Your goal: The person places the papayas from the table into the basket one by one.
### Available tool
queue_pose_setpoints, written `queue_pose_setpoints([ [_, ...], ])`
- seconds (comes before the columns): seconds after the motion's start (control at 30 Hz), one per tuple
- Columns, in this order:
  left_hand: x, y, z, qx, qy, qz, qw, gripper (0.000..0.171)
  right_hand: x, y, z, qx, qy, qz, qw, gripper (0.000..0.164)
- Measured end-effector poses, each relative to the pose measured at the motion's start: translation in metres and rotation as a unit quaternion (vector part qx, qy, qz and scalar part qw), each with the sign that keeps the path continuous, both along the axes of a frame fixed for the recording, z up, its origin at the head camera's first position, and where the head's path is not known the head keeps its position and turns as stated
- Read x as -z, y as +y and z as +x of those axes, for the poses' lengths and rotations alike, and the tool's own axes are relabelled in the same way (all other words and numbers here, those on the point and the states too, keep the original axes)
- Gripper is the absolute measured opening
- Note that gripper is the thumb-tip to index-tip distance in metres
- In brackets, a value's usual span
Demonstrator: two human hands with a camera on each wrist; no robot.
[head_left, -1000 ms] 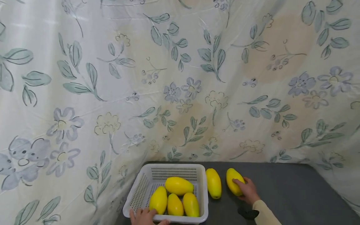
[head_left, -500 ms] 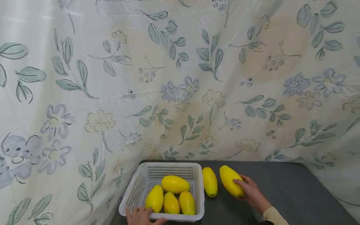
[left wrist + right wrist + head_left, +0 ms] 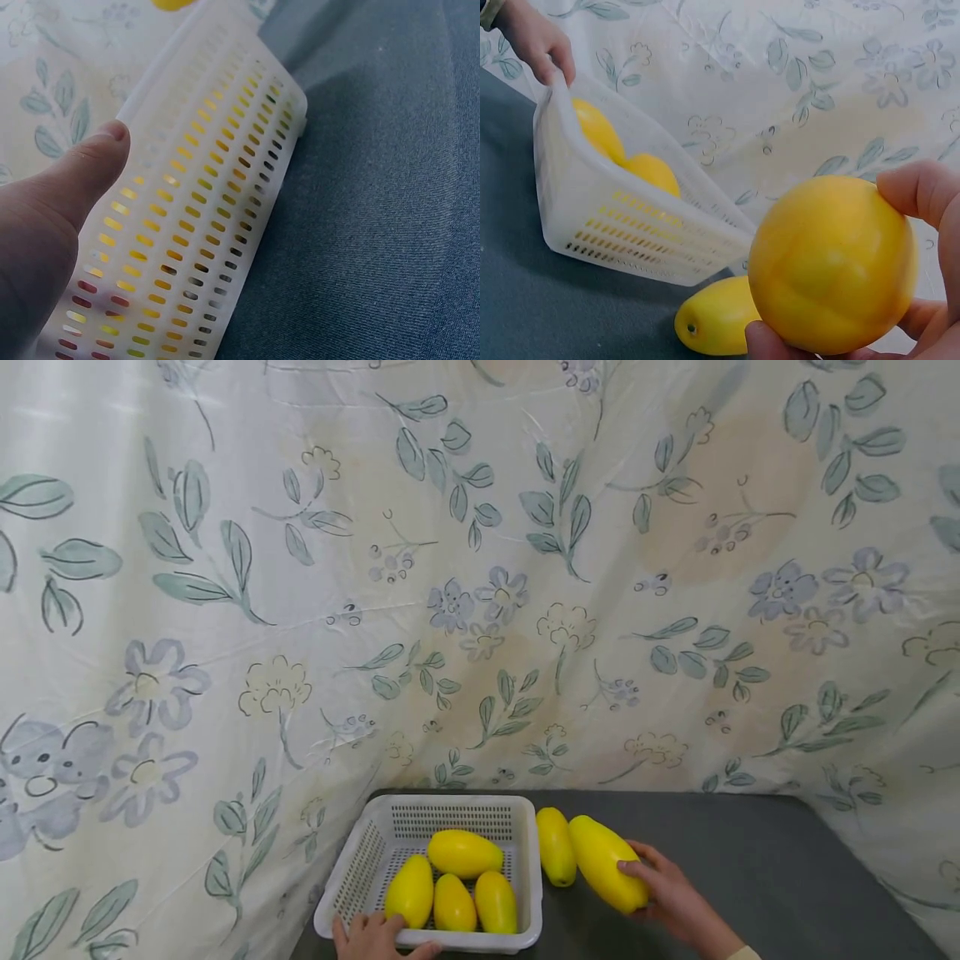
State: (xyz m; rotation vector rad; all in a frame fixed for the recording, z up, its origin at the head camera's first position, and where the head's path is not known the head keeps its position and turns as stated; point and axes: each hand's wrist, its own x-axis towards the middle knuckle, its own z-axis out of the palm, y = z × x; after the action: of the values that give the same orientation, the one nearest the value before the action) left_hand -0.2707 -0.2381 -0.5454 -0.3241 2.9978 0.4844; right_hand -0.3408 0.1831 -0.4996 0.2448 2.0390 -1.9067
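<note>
My right hand grips a yellow papaya near its lower end, thumb on one side and fingers on the other. It is held tilted above the dark table, right of the basket. Another papaya lies on the table against the basket's right side; in the right wrist view its end shows behind the held one. With the left hand I hold the near rim of the white plastic basket. The left thumb presses outside its slotted wall, fingers over the inside. Several papayas lie in the basket.
A floral cloth hangs behind the table and along its left side. The dark grey table surface extends to the right of my right hand.
The papaya in my right hand has been lifted from the table and moved left, towards the loose papaya and the basket. My left hand stays on the basket rim.
</note>
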Motion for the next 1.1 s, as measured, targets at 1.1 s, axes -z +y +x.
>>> queue_pose_setpoints([
  [1.1,-0.002,-0.001,0.0,0.01,0.0,-0.001,1.0,0.082,-0.009,0.004,0.022,-0.06,0.006,-0.034,0.998,0.08],
])
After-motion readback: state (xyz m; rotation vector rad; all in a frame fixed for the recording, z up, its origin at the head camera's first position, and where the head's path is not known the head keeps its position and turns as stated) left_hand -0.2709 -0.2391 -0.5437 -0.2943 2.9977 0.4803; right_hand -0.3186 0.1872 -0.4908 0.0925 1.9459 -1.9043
